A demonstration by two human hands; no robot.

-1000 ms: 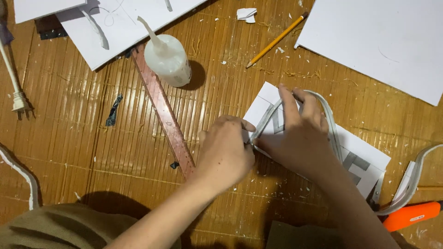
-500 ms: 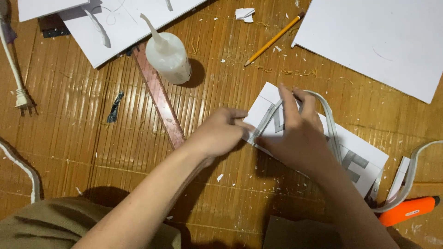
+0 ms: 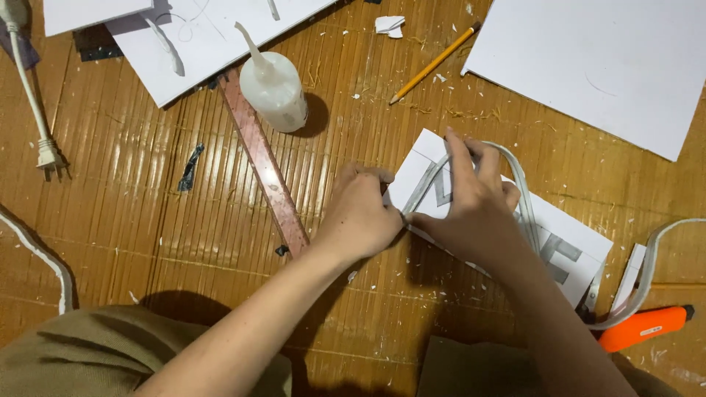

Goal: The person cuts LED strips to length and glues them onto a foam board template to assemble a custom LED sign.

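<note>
The card [image 3: 570, 242] is white with grey letters, the strip [image 3: 523, 192] pale grey, the pencil [image 3: 434, 63] yellow, the cutter [image 3: 643, 327] orange.

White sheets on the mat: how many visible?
4. One top left corner, one beside it under the glue bottle, one large top right, one printed sheet under both hands. More may lie off-frame.

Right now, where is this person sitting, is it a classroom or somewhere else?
It looks like a home craft spot on a woven bamboo floor mat, though I can't be sure. The clues: a clear plastic glue bottle, a yellow pencil, big white foam sheets, and white scraps everywhere.
</note>
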